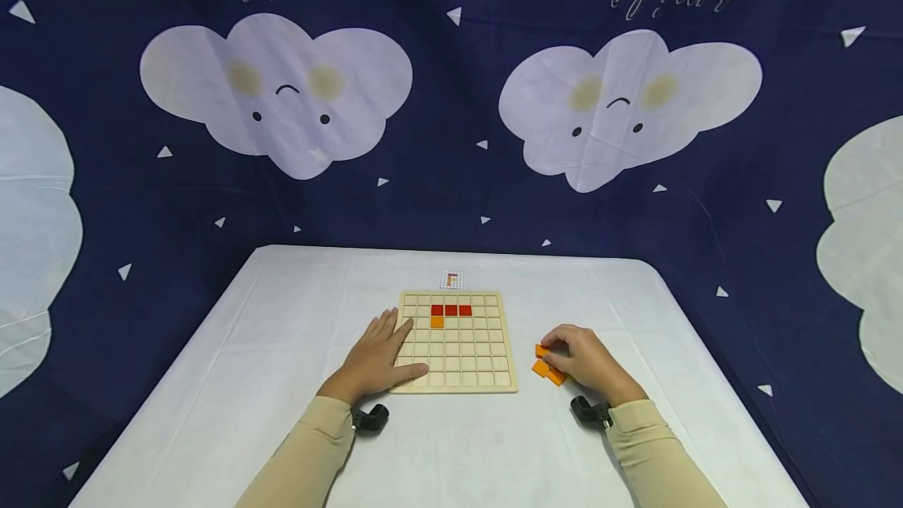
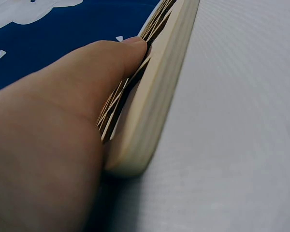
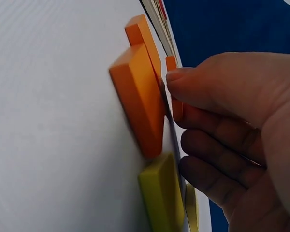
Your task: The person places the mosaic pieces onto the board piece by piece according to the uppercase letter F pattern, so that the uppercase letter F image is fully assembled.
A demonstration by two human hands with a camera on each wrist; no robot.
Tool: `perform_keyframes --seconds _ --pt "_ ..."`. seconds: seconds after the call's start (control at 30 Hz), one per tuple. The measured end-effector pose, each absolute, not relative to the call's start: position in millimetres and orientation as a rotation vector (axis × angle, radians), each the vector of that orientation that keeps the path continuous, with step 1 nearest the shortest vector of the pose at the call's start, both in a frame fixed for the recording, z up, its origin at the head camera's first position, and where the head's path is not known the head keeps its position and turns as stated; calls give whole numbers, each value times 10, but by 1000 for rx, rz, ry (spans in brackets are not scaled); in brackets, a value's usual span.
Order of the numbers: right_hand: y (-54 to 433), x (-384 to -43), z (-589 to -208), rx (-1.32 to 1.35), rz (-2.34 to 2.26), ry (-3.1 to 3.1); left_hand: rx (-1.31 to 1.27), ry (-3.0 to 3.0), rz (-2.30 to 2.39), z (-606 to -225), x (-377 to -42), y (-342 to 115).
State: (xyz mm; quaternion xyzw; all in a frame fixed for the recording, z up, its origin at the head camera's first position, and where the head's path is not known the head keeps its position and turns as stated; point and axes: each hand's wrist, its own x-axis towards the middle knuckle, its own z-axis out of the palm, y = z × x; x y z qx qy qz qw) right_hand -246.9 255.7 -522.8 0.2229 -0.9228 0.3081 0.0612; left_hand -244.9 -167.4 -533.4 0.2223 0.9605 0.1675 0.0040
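A light wooden grid board (image 1: 452, 393) lies on the white table. In its upper rows sit three red square tiles (image 1: 451, 310) side by side, with one orange tile (image 1: 437, 322) below the leftmost. My left hand (image 1: 372, 361) rests on the board's left side, fingers straight and spread, thumb over the lower cells. To the right of the board, my right hand (image 1: 587, 361) pinches an orange tile (image 3: 178, 110) between thumb and fingers. Beside it more orange tiles (image 3: 140, 101) lie on the table. A yellow tile (image 3: 160, 195) shows in the right wrist view, beneath the curled fingers.
A small card (image 1: 452, 280) with a coloured grid pattern lies just behind the board. White cloth covers the table (image 1: 487, 453). A dark blue curtain (image 1: 451, 100) with clouds hangs beyond its far edge. A black wrist camera (image 1: 589, 412) sits by the right sleeve.
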Motion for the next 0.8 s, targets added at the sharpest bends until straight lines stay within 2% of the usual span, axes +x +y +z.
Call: perform_keyframes --seconds 0.53,0.8 --pt "2360 -2661 -5001 712 919 -2768 720 3010 526 -5320 -2469 -1679" --pt "2084 -2773 -4906 792 909 -2714 710 3018 559 -5324 -2443 -1672"
